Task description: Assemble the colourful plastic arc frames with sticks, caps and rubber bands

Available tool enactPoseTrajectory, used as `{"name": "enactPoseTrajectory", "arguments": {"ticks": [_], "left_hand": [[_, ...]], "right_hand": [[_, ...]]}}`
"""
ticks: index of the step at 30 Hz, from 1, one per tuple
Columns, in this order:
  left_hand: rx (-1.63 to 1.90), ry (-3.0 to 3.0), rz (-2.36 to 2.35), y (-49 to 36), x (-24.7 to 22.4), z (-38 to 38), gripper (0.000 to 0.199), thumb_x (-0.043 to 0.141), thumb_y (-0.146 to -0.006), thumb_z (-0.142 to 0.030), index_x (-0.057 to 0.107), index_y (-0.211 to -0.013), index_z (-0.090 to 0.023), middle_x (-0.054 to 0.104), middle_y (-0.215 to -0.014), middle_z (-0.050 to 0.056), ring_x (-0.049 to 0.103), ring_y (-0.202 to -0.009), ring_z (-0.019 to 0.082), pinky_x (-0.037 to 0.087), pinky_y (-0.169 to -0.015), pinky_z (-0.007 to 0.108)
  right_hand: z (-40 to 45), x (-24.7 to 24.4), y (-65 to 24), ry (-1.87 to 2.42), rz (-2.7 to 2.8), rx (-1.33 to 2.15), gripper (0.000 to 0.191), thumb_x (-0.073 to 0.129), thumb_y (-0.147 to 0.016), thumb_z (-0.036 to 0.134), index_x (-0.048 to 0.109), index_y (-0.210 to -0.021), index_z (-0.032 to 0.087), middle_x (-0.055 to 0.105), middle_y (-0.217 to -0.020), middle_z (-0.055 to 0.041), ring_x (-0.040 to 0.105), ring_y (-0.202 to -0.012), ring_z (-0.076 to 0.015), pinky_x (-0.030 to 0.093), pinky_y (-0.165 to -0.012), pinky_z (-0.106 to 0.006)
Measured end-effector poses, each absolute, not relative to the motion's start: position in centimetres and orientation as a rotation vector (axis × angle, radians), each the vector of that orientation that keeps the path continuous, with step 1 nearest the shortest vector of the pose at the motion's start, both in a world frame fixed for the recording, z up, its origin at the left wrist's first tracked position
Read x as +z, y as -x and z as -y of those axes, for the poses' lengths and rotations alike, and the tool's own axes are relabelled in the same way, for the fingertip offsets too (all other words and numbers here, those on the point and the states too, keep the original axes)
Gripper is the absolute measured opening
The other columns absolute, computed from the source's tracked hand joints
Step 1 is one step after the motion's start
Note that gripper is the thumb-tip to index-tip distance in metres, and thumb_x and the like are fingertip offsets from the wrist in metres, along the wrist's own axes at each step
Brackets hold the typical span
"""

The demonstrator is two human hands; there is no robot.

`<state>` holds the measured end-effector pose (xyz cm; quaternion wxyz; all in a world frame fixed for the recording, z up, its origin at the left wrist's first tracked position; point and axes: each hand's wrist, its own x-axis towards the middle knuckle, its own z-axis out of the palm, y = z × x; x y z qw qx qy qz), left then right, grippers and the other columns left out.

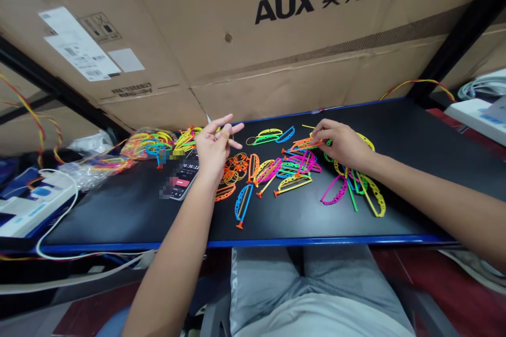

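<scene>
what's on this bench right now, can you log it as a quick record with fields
left hand: raised above the bench, spread open, holding nothing visible
right hand: curled down onto the neon plastic pieces
beside left hand: phone showing a timer
surface: blue-edged black bench top
far left: clear bag of coloured pieces
behind: AUX cardboard box

We saw a big brown cardboard box (pixel 284 37) with AUX on it above a black bench (pixel 118 210) with a blue edge, and a red floor (pixel 443 279) below.
</scene>
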<state>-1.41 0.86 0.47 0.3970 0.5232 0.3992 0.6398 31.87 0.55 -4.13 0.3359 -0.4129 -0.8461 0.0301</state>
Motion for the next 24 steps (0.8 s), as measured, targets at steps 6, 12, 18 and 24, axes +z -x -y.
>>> {"name": "enactPoseTrajectory", "arguments": {"ticks": [6,12,18,24], "left_hand": [[1.594,-1.333,-1.025,1.2,0.6,-0.7,0.030,0.088,-0.085,-0.038,0.079,-0.106,-0.018,0.084,-0.089,0.014,0.075,-0.055,0.016,0.030,-0.032,0.015],[1.587,-1.336,-1.029,1.3,0.6,-0.7,0.033,0.088,-0.083,-0.040,0.080,-0.106,-0.018,0.084,-0.094,0.014,0.070,-0.047,0.013,0.024,-0.031,0.016],[1.554,-1.409,-1.037,1.0,0.5,-0.4,0.031,0.091,-0.079,-0.042,0.082,-0.095,-0.017,0.084,-0.104,0.018,0.076,-0.055,0.016,0.026,-0.029,0.016],[1.389,-1.429,-1.015,-0.7,0.4,0.7,0.053,0.092,-0.076,-0.050,0.078,-0.116,-0.019,0.083,-0.115,0.017,0.083,-0.074,0.023,0.051,-0.040,0.019]], "right_hand": [[-0.4,-3.7,-32.1,1.107,2.268,0.062,0.027,0.058,-0.085,0.006,0.081,-0.090,0.019,0.074,-0.102,-0.0113,0.071,-0.092,-0.0264,0.055,-0.082,-0.041],[0.2,-2.8,-31.9,1.249,2.432,-0.113,0.018,0.066,-0.096,0.028,0.082,-0.092,0.020,0.077,-0.097,-0.0129,0.066,-0.097,-0.0316,0.049,-0.081,-0.045],[0.3,-2.2,-31.4,1.110,2.188,0.061,0.028,0.059,-0.102,0.030,0.080,-0.085,0.021,0.077,-0.094,-0.0110,0.068,-0.087,-0.0258,0.054,-0.078,-0.042],[2.0,-1.4,-29.8,0.994,1.853,0.334,0.021,0.076,-0.092,0.038,0.080,-0.077,0.024,0.078,-0.088,-0.0073,0.070,-0.078,-0.0214,0.057,-0.069,-0.038]]}}
